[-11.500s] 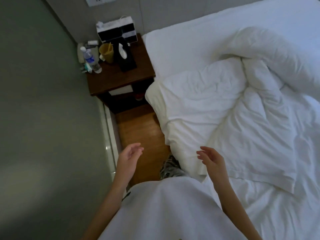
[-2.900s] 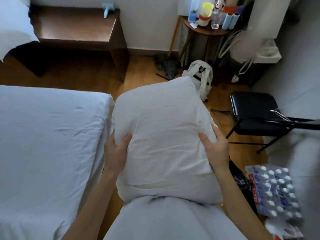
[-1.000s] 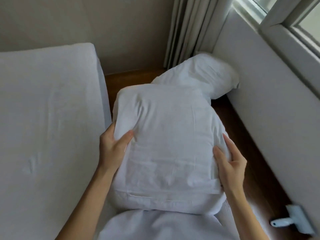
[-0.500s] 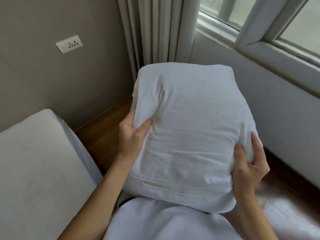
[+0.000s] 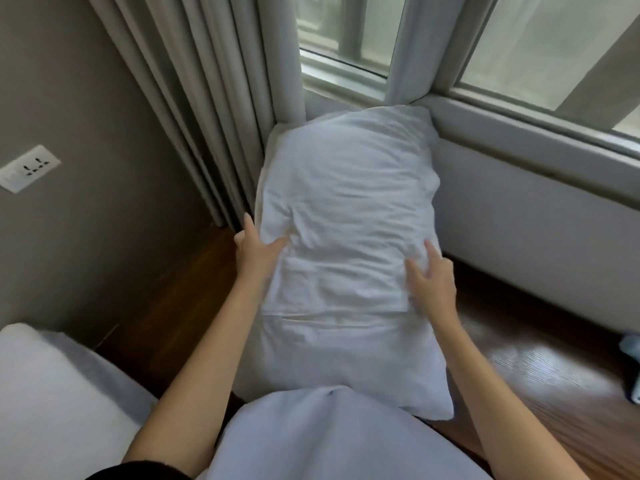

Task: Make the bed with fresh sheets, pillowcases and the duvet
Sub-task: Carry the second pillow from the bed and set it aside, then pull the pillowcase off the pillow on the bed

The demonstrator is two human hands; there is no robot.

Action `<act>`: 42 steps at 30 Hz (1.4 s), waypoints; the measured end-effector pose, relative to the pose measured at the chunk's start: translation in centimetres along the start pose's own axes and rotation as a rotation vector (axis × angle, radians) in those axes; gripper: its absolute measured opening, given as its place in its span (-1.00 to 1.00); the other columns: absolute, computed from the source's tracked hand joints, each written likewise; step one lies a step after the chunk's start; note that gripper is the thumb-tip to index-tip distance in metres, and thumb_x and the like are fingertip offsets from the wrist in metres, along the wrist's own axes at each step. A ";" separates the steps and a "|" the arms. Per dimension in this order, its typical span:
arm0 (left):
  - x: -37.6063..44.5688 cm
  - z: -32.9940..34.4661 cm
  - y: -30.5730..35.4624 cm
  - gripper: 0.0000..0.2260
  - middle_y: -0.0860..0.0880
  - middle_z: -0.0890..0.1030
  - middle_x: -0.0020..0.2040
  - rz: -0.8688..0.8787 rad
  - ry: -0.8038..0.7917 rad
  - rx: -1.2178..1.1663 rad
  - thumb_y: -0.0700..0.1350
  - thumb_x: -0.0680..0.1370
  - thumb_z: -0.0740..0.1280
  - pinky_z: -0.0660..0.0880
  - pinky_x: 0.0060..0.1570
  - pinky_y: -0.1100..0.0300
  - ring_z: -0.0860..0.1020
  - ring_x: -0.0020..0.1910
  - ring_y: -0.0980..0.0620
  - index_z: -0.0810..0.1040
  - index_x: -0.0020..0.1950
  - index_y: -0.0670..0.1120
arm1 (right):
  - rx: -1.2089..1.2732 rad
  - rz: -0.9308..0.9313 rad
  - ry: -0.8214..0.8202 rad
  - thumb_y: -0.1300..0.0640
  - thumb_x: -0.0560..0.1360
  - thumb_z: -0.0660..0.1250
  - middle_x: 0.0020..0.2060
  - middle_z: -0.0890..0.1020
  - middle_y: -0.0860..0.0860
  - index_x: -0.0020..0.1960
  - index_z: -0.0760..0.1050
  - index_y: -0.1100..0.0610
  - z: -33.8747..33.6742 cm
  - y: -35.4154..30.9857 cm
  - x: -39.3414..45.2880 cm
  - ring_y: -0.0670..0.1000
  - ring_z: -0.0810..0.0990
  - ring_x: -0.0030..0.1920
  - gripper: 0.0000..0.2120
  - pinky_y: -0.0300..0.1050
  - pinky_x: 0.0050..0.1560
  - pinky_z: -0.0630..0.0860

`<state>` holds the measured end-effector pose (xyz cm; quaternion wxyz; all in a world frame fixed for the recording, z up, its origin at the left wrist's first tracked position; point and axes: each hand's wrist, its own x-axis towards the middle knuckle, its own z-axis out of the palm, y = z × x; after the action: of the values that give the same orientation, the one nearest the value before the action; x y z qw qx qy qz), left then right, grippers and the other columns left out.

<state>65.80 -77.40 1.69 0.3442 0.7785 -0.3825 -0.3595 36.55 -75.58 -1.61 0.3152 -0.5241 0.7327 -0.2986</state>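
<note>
A white pillow (image 5: 346,244) in a white pillowcase stands on end in the corner, its top leaning against the window ledge (image 5: 526,133) and the curtain (image 5: 207,109). My left hand (image 5: 258,252) touches its left edge, thumb on the front and fingers straight. My right hand (image 5: 431,277) lies against its right side with fingers spread and slightly blurred. Neither hand curls round the pillow. A corner of the white-sheeted bed (image 5: 52,393) shows at the lower left. My white shirt hides the pillow's lower end.
Wooden floor (image 5: 540,372) runs between the bed and the low white wall under the window. A light-blue object (image 5: 633,362) lies on the floor at the right edge. A wall socket (image 5: 29,168) is on the grey wall at the left.
The pillow has gone from being held up in both hands to leaning in the corner. Both hands have loosened their grip and now only touch its sides.
</note>
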 end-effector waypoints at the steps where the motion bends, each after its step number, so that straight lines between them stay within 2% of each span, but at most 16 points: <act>1: 0.6 1.0 -1.0 -0.17 -0.09 0.17 0.51 -0.079 -0.027 0.061 0.12 0.48 0.40 0.32 0.35 -0.02 0.27 0.43 -0.13 -0.02 0.59 0.02 | -0.095 0.044 -0.105 -0.24 0.46 0.21 0.27 0.42 0.10 0.48 0.26 0.00 0.8 1.5 0.5 0.10 0.43 0.22 -0.34 -0.01 0.14 0.42; 2: 0.7 1.9 -2.1 -0.17 -0.10 0.11 0.53 -0.107 -0.044 0.109 0.10 0.50 0.39 0.29 0.37 -0.04 0.22 0.46 -0.15 -0.05 0.59 0.00 | -0.153 0.076 -0.188 -0.28 0.44 0.19 0.29 0.39 0.17 0.48 0.24 0.00 1.6 2.9 0.6 0.16 0.39 0.26 -0.32 0.06 0.18 0.42; 4: 0.2 3.4 -3.8 -0.21 -0.12 0.08 0.55 -0.094 -0.078 0.185 0.07 0.52 0.37 0.24 0.40 -0.05 0.17 0.48 -0.16 -0.04 0.58 -0.02 | -0.201 0.102 -0.278 -0.21 0.51 0.21 0.40 0.28 0.18 0.51 0.17 0.00 2.5 5.2 -0.4 0.17 0.26 0.39 -0.36 0.10 0.31 0.34; 8: -1.6 5.4 -6.8 -0.28 -0.10 0.09 0.55 -0.077 -0.185 0.284 0.06 0.54 0.33 0.21 0.42 -0.04 0.14 0.49 -0.13 0.01 0.58 0.04 | -0.244 0.162 -0.299 -0.13 0.55 0.24 0.48 0.19 0.14 0.52 0.15 0.07 2.6 7.6 -3.0 0.12 0.15 0.48 -0.38 0.08 0.38 0.26; 10: -2.4 5.9 -7.5 -0.30 -0.09 0.06 0.56 -0.052 -0.245 0.329 0.05 0.56 0.31 0.15 0.46 -0.02 0.09 0.51 -0.10 0.01 0.58 0.01 | -0.234 0.221 -0.291 -0.24 0.51 0.18 0.44 0.28 0.13 0.48 0.24 0.03 2.3 8.2 -3.9 0.12 0.22 0.44 -0.38 0.10 0.31 0.34; 13: -2.9 6.6 -8.0 -0.34 -0.09 -0.02 0.58 0.005 -0.353 0.422 0.05 0.59 0.26 0.11 0.46 -0.01 0.04 0.53 -0.09 -0.02 0.58 0.01 | -0.189 0.253 -0.249 -0.37 0.43 0.08 0.30 0.44 0.12 0.34 0.36 0.02 2.5 9.1 -5.8 0.02 0.40 0.27 -0.35 0.02 0.12 0.46; 17: -4.2 7.5 -9.1 -0.36 -0.06 -0.12 0.59 0.156 -0.486 0.510 0.04 0.60 0.25 0.06 0.47 0.04 -0.02 0.54 -0.06 -0.02 0.58 0.02 | -0.164 0.297 -0.194 -0.09 0.57 0.22 0.44 0.28 0.05 0.49 0.21 0.07 2.8 7.6 -10.2 0.08 0.27 0.42 -0.45 0.02 0.34 0.31; 19: -5.2 8.0 -9.6 -0.36 -0.08 -0.11 0.58 0.239 -0.527 0.540 0.02 0.60 0.25 0.03 0.48 0.04 -0.03 0.54 -0.07 -0.02 0.58 0.02 | -0.122 0.334 -0.182 -0.10 0.56 0.23 0.43 0.31 0.03 0.50 0.20 0.06 2.6 7.7 -12.4 0.08 0.28 0.42 -0.43 0.04 0.36 0.31; 21: -6.5 8.8 -9.6 -0.37 -0.12 -0.08 0.58 0.333 -0.552 0.573 0.01 0.60 0.24 0.02 0.50 0.02 -0.02 0.54 -0.09 -0.01 0.58 0.00 | -0.044 0.363 -0.134 -0.21 0.51 0.20 0.34 0.43 -0.02 0.46 0.27 0.03 1.9 8.5 -14.8 0.06 0.39 0.34 -0.40 0.05 0.29 0.38; 23: -7.8 9.7 -9.2 -0.38 -0.15 -0.07 0.58 0.400 -0.581 0.618 0.00 0.60 0.24 0.03 0.50 0.00 -0.01 0.54 -0.12 0.03 0.58 -0.02 | 0.011 0.428 -0.079 -0.13 0.54 0.23 0.26 0.45 -0.07 0.43 0.31 0.05 0.8 9.8 -17.2 0.01 0.42 0.28 -0.48 -0.02 0.22 0.38; 26: -10.5 11.3 -8.1 -0.43 -0.14 -0.02 0.58 0.458 -0.628 0.638 -0.03 0.59 0.27 0.05 0.49 0.04 0.03 0.54 -0.11 0.14 0.55 -0.06 | 0.056 0.557 0.006 -0.04 0.58 0.25 0.39 0.40 -0.03 0.48 0.25 0.03 -1.3 12.4 -21.0 0.01 0.37 0.36 -0.49 -0.04 0.30 0.37; 30: -15.1 14.4 -7.3 -0.53 -0.13 0.18 0.54 0.531 -0.727 0.634 -0.09 0.58 0.29 0.12 0.45 0.06 0.15 0.51 -0.07 0.31 0.48 -0.10 | 0.239 0.703 0.170 0.03 0.57 0.27 0.25 0.52 -0.01 0.42 0.35 0.04 -4.6 16.8 -26.1 -0.05 0.49 0.20 -0.58 -0.15 0.14 0.44; 33: -19.7 17.9 -6.9 -0.58 -0.06 0.34 0.46 0.579 -0.818 0.621 -0.11 0.58 0.28 0.25 0.40 0.08 0.29 0.44 -0.01 0.36 0.44 -0.08 | 0.359 0.759 0.295 0.06 0.58 0.26 0.19 0.56 0.00 0.37 0.40 0.04 -7.2 20.3 -30.2 -0.08 0.51 0.10 -0.63 -0.24 0.02 0.41; 37: -29.4 24.5 -6.2 -0.63 0.01 0.46 0.36 0.623 -0.935 0.679 -0.09 0.58 0.26 0.39 0.27 0.13 0.48 0.27 0.01 0.41 0.40 -0.04 | 0.445 0.825 0.426 0.06 0.59 0.25 0.17 0.57 -0.02 0.34 0.43 0.03 -12.3 26.3 -36.2 -0.09 0.49 0.08 -0.67 -0.28 -0.02 0.40; 42: -45.8 33.9 -5.3 -0.66 0.05 0.54 0.27 0.831 -1.266 0.742 -0.06 0.60 0.25 0.46 0.22 0.16 0.51 0.21 0.10 0.44 0.38 -0.04 | 0.572 0.871 0.665 0.17 0.57 0.27 0.07 0.58 0.00 0.29 0.47 0.11 -21.2 33.0 -43.9 -0.04 0.52 0.08 -0.71 -0.35 -0.07 0.39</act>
<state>19.21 -45.09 -6.16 -0.1088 0.2885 -0.8520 -0.4232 12.02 -22.39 -7.17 0.2908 0.0496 0.8294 -0.4744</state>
